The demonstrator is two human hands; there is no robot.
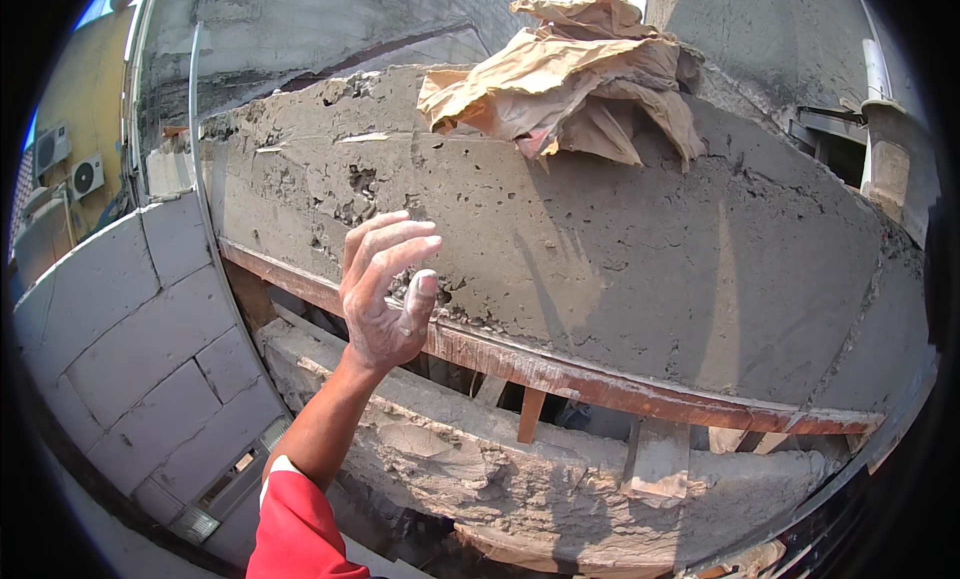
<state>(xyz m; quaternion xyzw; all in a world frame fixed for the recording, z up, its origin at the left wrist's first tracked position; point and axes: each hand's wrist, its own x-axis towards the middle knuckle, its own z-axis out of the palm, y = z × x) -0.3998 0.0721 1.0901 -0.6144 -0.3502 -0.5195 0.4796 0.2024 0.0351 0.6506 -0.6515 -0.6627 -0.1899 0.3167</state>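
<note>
My left hand [388, 299], dusted pale with cement, is raised in the centre of the head view with fingers bent and apart, holding nothing. It is in front of the pitted grey concrete face [620, 259], beside a rough, honeycombed patch. Just under it runs a narrow reddish wooden board [540, 377] along the base of the concrete. Whether the fingertips touch the concrete I cannot tell. Crumpled brown paper [560, 84] lies over the top of the concrete. My right hand is out of the frame.
A block wall [150, 359] with a metal pipe [200, 159] stands at the left, with air-conditioner units [85, 177] beyond. A rough concrete ledge [550, 499] runs below, with wooden props and dark gaps. A white pipe [875, 79] rises at the right.
</note>
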